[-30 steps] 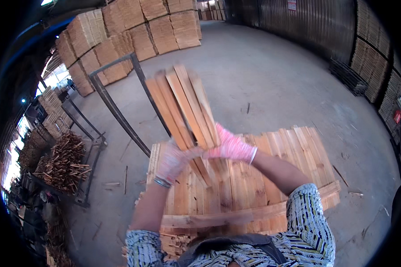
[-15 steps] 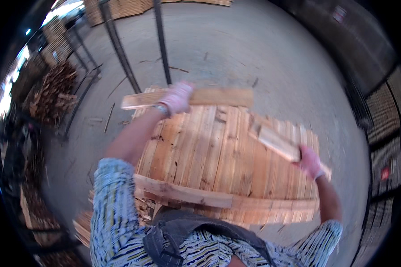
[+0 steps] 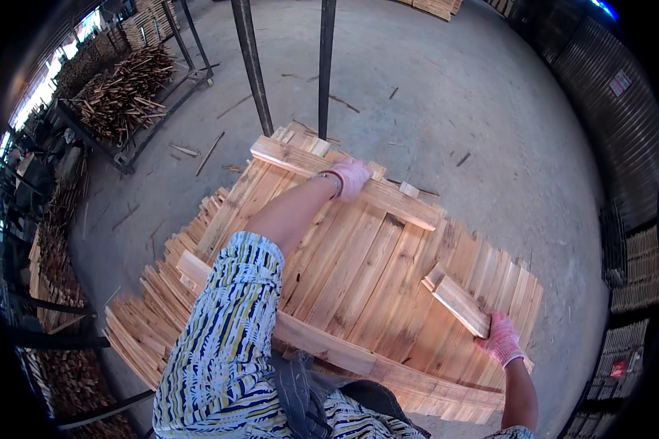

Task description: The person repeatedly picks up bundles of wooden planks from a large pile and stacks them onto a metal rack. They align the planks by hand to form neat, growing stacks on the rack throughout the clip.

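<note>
The plank stack (image 3: 351,271) is the reference here: a long board (image 3: 406,206) lies across its far end, and a couple of short slats (image 3: 458,304) sit over its right-hand part, pinched together at their near end by the right hand (image 3: 502,340). The left hand (image 3: 351,179) is curled over the long board near its middle, above the stack's far edge; its fingertips are hidden, so I cannot tell whether it clasps the wood or only presses on it. A second crosspiece (image 3: 359,360) runs along the stack's near end. The slats look like light, stiff, dry sawn timber, hard to damage but rough-edged, likely to slide against each other unless squeezed together; a wrap around one end suits them, though holding nearer their middle should balance better. The long board, also rigid, is best taken at mid-length. Compared with a second ago, when both hands met around an upright bundle in front of the stack, they are now well apart, and against half a second ago the left sits closer to the long board's middle, while the right has kept its slats.
</note>
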`<state>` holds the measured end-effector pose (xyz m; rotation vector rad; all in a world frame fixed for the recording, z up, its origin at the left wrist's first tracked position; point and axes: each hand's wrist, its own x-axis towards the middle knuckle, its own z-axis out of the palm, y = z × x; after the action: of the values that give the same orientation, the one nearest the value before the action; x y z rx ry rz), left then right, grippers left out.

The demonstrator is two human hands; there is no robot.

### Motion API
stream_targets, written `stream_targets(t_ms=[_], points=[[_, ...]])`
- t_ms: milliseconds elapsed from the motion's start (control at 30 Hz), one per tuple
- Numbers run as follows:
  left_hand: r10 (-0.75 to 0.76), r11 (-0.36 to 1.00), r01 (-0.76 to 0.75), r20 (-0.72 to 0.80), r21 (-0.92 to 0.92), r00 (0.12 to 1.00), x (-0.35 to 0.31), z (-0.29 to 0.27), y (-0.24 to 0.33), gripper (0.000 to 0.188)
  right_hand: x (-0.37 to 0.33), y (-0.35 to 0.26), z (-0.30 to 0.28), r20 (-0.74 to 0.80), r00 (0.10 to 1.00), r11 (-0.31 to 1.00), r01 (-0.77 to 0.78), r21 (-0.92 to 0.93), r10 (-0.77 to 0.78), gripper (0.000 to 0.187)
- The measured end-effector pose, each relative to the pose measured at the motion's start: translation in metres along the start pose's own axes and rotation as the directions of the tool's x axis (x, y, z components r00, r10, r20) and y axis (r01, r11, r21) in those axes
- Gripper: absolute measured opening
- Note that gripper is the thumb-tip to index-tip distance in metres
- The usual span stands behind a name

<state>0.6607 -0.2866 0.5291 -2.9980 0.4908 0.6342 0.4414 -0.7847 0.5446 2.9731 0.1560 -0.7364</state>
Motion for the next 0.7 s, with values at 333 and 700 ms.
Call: stream_targets(t_ms=[333,700], points=[[0.061,0.998,-0.065,-0.124,-0.026,0.990,0.031,0.034,-0.025,0.060,0.037,0.024,-0.051,-0.153,0.987,0.998,0.053,0.046,-0.045,0.056],[0.111,0.994,-0.113,-0.107,-0.007,0.988,0.023,0.017,-0.015,0.063,0.132,0.023,-0.072,-0.062,0.998,1.000,-0.030,0.000,0.030,0.051]])
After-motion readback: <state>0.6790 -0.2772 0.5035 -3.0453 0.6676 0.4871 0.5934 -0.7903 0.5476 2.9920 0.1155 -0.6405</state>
